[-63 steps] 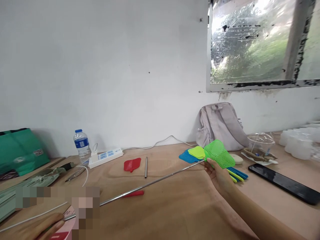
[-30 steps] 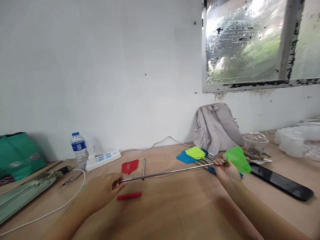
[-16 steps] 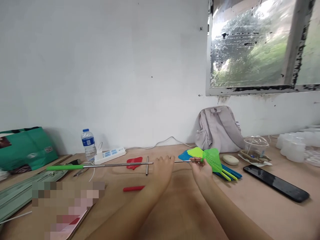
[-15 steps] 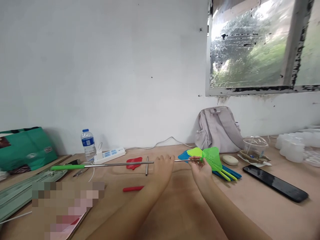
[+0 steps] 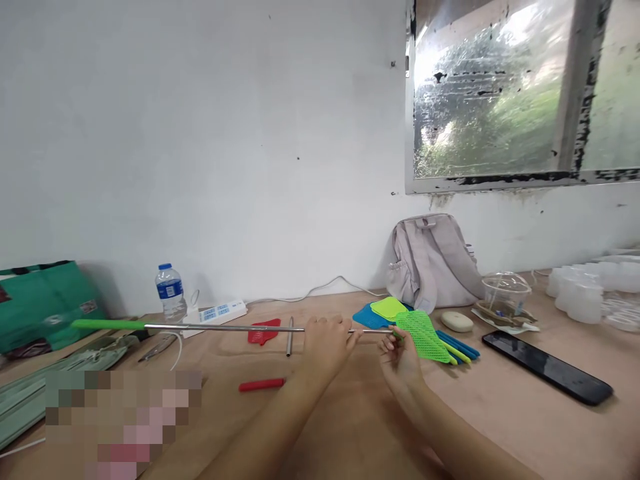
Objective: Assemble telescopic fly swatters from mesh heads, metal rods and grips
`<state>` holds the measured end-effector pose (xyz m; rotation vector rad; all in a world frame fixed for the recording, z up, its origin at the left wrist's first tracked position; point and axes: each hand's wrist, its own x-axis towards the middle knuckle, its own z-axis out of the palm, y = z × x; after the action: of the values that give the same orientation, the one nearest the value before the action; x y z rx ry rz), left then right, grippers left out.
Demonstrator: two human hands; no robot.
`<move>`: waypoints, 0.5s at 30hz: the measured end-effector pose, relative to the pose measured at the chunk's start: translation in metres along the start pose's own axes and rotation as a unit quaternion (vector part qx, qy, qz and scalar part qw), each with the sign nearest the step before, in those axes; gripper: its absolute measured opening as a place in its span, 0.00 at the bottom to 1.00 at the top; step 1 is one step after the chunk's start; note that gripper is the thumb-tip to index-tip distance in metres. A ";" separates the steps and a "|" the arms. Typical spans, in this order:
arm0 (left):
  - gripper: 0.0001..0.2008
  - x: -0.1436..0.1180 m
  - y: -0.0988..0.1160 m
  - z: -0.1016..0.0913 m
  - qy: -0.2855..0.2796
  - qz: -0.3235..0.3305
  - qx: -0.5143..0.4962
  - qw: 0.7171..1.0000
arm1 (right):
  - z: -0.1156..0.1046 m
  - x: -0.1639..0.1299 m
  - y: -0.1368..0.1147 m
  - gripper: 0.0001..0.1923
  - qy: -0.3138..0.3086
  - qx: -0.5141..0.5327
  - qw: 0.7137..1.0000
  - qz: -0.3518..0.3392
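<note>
We hold the green fly swatter (image 5: 423, 335) level above the wooden table (image 5: 500, 413): our left hand (image 5: 325, 341) closes around its metal rod (image 5: 225, 327), our right hand (image 5: 400, 353) pinches the rod just beside the mesh head, near the spare swatters (image 5: 385, 310).

White wall (image 5: 200, 133) w/ scuffs; window (image 5: 515, 93) top right, peeling frame, daylight; wood table (image 5: 500, 413).

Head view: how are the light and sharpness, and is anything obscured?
Head view: soft daylight from the window, panes bright and hazy; left hand and right hand on the green swatter are sharp; a pixelated patch hides the lower left corner; table edges bow slightly.
</note>
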<state>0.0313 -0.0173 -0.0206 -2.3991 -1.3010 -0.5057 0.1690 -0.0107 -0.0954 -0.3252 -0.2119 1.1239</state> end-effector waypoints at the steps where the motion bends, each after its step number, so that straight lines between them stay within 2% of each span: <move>1: 0.18 0.001 0.000 0.002 -0.006 0.003 0.006 1.000 | 0.000 0.000 0.001 0.04 -0.001 0.004 1.000 0.006; 6: 0.11 0.000 -0.004 0.012 -0.024 0.093 0.036 0.995 | -0.004 0.001 0.005 0.04 -0.015 0.001 1.000 0.018; 8: 0.09 -0.003 -0.003 0.013 -0.023 0.117 0.054 0.991 | -0.009 0.002 0.009 0.03 -0.002 -0.004 1.000 0.017; 12: 0.08 -0.009 0.011 0.008 -0.019 0.147 0.083 0.986 | -0.020 0.004 0.018 0.06 0.042 -0.016 0.999 0.013; 15: 0.10 -0.010 0.024 0.004 -0.016 0.154 0.088 0.984 | -0.026 0.005 0.023 0.07 0.023 -0.032 0.999 0.026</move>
<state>0.0470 -0.0354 -0.0322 -2.4051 -0.9170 -0.2519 0.1604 -0.0007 -0.1280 -0.4141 -0.2006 1.1608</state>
